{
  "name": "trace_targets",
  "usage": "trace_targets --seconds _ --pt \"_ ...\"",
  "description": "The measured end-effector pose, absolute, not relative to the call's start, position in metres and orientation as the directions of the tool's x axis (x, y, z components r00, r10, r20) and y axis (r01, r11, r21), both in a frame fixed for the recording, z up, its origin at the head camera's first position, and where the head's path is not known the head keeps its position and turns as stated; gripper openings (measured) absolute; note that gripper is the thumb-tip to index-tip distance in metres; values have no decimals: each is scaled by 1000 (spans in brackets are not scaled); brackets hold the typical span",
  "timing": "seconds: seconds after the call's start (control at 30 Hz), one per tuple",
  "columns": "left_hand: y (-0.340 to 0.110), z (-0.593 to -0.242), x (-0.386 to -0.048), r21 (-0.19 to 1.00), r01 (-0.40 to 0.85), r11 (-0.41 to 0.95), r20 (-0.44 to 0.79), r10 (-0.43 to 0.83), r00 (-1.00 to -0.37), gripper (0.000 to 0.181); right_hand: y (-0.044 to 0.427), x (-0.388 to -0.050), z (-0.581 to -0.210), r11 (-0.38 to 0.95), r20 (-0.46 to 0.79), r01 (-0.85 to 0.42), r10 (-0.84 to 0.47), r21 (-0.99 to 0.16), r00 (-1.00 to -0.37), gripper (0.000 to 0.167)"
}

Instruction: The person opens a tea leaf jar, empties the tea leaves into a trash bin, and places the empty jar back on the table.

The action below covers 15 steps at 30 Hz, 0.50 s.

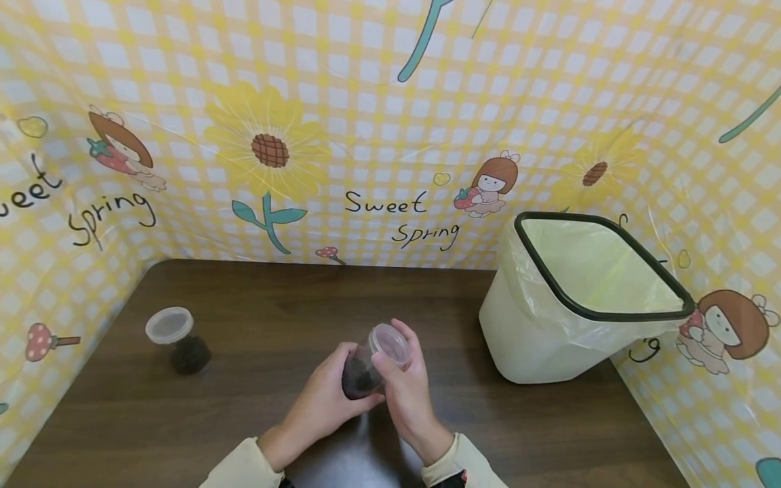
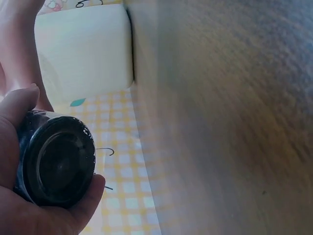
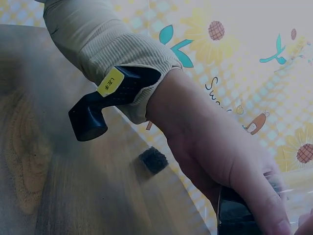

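A clear plastic jar (image 1: 366, 369) with dark contents in its lower part is held tilted above the table. Around its lower body curls my left hand (image 1: 326, 393). At the top end, my right hand (image 1: 410, 390) grips the translucent lid (image 1: 393, 344), its thumb on the near side and fingers behind. The left wrist view shows the dark round base of the jar (image 2: 61, 166) between left thumb and fingers. Dark contents of the jar (image 3: 237, 215) also show under the left hand in the right wrist view; the lid is largely cut off there.
A second lidded jar (image 1: 190, 354) with dark contents stands at the left of the brown wooden table (image 1: 274, 298). At the right stands a whitish bin (image 1: 525, 339) with a black rim and a plastic liner. Patterned yellow checked sheeting (image 1: 378, 135) encloses the table's back and sides.
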State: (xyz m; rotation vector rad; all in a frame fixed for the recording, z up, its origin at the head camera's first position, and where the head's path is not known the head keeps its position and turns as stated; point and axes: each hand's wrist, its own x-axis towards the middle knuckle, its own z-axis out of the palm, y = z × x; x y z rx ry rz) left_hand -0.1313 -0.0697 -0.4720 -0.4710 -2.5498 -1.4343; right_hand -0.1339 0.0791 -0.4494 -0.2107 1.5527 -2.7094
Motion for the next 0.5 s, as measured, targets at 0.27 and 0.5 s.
trace_targets --seconds 0.27,0.5 --pt "-69 -472 -131 800 355 483 302 187 -935 73 78 -135 -448 -503 114 -69 -60 -862 -992 54" --pt "-72 -474 -132 798 381 467 317 212 -924 70 80 -135 -449 -488 106 -53 -81 -871 -991 51"
